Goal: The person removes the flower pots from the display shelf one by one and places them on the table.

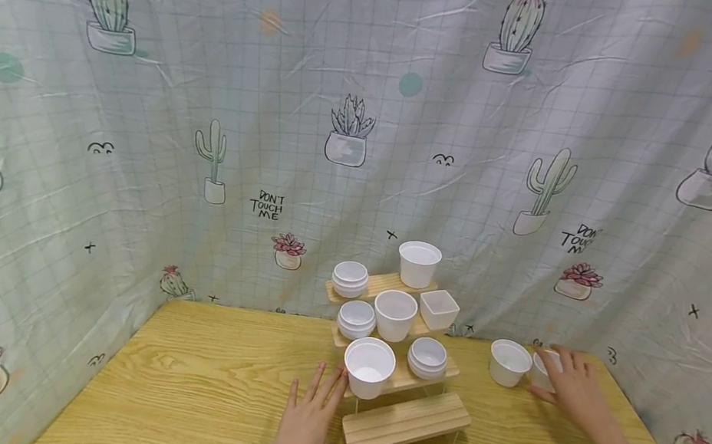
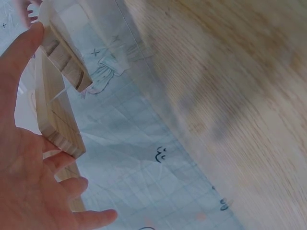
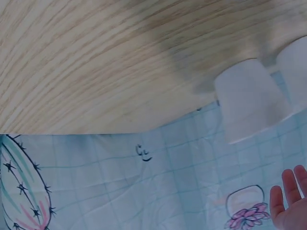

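White round plastic cup (image 1: 539, 377), upright on the yellow wood-grain table (image 1: 197, 383) near its right edge, lies at the nearer right hand (image 1: 577, 393) — fingers extended, not clenched. Another white round cup (image 1: 509, 363) and some open table separate it from the tiered wooden stand (image 1: 404, 379), whose lowest step (image 1: 406, 420) meets the left hand's (image 1: 304, 435) thumb — fingers spread, ungrasping.

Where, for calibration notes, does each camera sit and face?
Head: on the head, facing forward and down at the wooden stand; left hand, right hand show.
Left wrist: on that wrist, facing the stand's steps; both hands show.
Right wrist: on that wrist, facing two white cups; right hand partly shows.
Head and right wrist share those cups.
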`<state>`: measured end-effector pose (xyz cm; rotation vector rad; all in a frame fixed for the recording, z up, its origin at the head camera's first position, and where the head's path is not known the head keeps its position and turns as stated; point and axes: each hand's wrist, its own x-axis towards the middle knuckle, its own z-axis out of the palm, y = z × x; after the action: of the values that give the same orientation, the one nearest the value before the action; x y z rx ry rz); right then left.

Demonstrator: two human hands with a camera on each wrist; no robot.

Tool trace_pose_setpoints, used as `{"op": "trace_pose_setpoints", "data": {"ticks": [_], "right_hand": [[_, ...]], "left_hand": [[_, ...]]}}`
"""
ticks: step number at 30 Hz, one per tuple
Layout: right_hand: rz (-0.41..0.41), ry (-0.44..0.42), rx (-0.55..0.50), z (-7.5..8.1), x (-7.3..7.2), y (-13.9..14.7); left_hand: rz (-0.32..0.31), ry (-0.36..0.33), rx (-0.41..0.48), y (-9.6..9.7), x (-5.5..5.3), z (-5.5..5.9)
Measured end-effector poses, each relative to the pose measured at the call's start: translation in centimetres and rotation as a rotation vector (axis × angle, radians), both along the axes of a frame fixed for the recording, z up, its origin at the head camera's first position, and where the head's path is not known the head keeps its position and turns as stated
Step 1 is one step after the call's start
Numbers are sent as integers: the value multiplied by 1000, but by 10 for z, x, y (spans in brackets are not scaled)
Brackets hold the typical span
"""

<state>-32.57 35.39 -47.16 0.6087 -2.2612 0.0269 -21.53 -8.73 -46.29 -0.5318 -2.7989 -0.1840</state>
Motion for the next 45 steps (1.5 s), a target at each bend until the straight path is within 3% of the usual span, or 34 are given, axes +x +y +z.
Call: {"op": "trace_pose_setpoints", "data": {"ticks": [15,22,33,45], "right_hand": [[51,67,1,19,20,-36],[127,89,-20,25,31,-63],[221,71,-34,35,48,-92],[257,10,-8,48,61,-117]], "left_hand": [[-2,-10,4,0,1,3],[-2,-3,4,0,1,3],[3,-4,3,0,2,2],[8,0,-11,1,2,3]]}}
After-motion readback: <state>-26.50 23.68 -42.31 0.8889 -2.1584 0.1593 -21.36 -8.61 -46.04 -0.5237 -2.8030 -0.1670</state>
